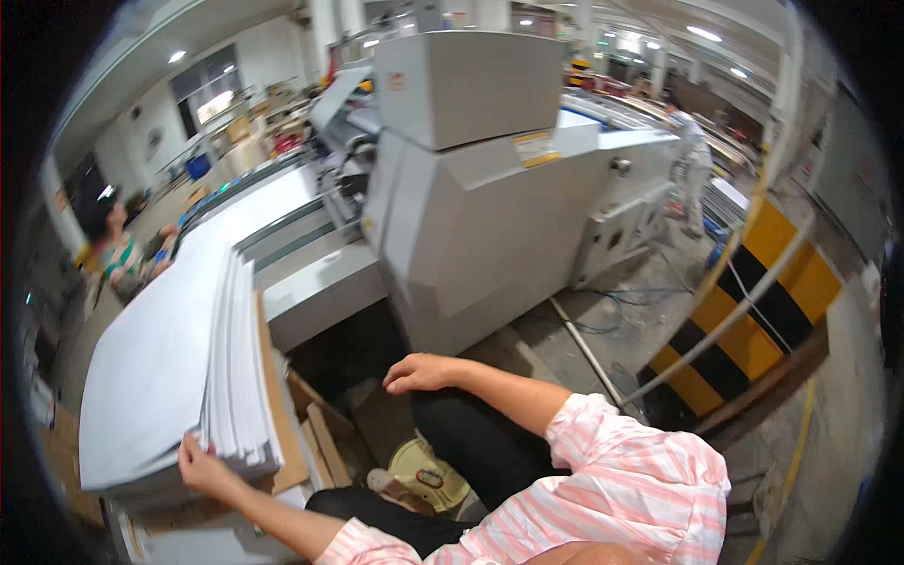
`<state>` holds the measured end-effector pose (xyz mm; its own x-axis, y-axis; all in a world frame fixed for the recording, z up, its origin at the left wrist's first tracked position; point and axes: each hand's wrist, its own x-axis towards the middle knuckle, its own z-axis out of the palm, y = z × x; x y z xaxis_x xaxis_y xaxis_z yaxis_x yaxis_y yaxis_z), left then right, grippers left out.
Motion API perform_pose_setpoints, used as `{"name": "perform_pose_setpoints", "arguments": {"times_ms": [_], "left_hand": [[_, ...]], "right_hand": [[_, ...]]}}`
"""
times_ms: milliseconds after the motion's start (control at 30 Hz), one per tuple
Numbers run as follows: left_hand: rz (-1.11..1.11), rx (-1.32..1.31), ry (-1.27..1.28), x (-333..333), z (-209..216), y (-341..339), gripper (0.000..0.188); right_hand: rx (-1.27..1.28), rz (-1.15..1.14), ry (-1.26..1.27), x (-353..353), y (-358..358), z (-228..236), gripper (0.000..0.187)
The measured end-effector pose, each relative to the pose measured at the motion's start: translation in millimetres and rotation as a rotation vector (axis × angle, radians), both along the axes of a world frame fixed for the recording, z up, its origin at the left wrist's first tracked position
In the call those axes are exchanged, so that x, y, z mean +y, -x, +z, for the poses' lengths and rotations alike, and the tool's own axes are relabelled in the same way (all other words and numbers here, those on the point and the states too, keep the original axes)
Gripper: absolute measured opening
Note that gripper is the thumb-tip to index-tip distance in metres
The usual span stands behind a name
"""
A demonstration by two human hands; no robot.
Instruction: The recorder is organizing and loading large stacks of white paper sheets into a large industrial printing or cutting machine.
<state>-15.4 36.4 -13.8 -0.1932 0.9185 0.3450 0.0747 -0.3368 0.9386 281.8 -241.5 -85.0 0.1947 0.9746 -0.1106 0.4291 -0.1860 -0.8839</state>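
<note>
Paper stack (pixel 155 344) just fwd of person's L hand (pixel 201 469), fingertips touching its near corner, can't tell if pinching, R hand (pixel 419 374) nr knee (pixel 441 414), fingers loosely bent, part-open

We've got a loose shirt (pixel 603 494) in pink and white stripes, cloth creased. Short sleeves (pixel 586 433), same stripe, ending around the elbows. Trousers (pixel 476 424): plain black, both legs. Forearms (pixel 513 391) bare; left hand (pixel 202 468) and right hand (pixel 421 373) bare too, we note.
</note>
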Motion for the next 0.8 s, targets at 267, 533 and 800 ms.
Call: {"name": "perform_pose_setpoints", "arguments": {"times_ms": [267,533,800], "left_hand": [[0.008,-0.144,0.029,-43,25,-31,0.019],[-0.031,-0.286,0.013,-35,6,-25,0.021],[-0.004,-0.268,-0.022,-37,6,-29,0.019]], "right_hand": [[-0.291,0.092,-0.016,6,10,17,0.040],[-0.178,0.127,-0.506,115,83,101,0.022],[-0.619,0.167,-0.781,213,129,148,0.019]]}}
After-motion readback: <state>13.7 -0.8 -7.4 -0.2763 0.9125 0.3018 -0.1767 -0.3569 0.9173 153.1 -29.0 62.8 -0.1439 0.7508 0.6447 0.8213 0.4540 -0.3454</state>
